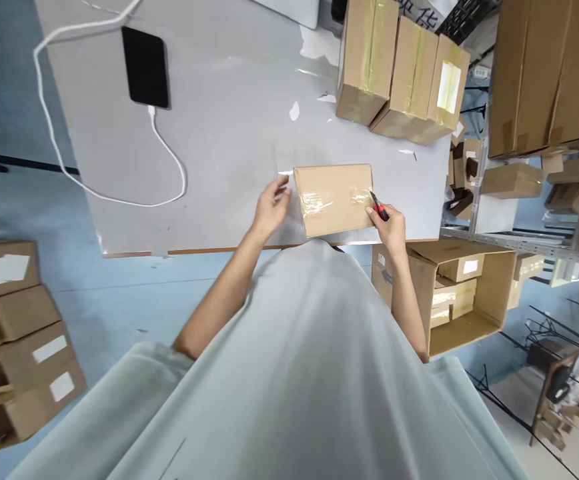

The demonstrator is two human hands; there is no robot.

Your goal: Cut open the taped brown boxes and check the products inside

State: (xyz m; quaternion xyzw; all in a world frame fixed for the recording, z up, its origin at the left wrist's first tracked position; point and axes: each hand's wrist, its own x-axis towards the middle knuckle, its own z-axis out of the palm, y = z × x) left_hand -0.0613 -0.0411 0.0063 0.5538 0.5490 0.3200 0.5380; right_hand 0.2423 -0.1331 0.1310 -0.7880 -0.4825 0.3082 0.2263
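The right hand (pixel 392 228) is pinching a knife (pixel 381 209) by the box (pixel 338 208) at the tabletop (pixel 229 140)'s near edge, while the left hand (pixel 271 208) is hovering spread, so the unbraced box could be slipping.

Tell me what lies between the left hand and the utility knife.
In the head view, the taped cardboard box lies between the left hand and the utility knife, which the right hand holds.

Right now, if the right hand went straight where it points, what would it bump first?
Probably the nearest cardboard box: the right hand, holding a red-and-black cutter, points at its right side. Whether they touch is unclear.
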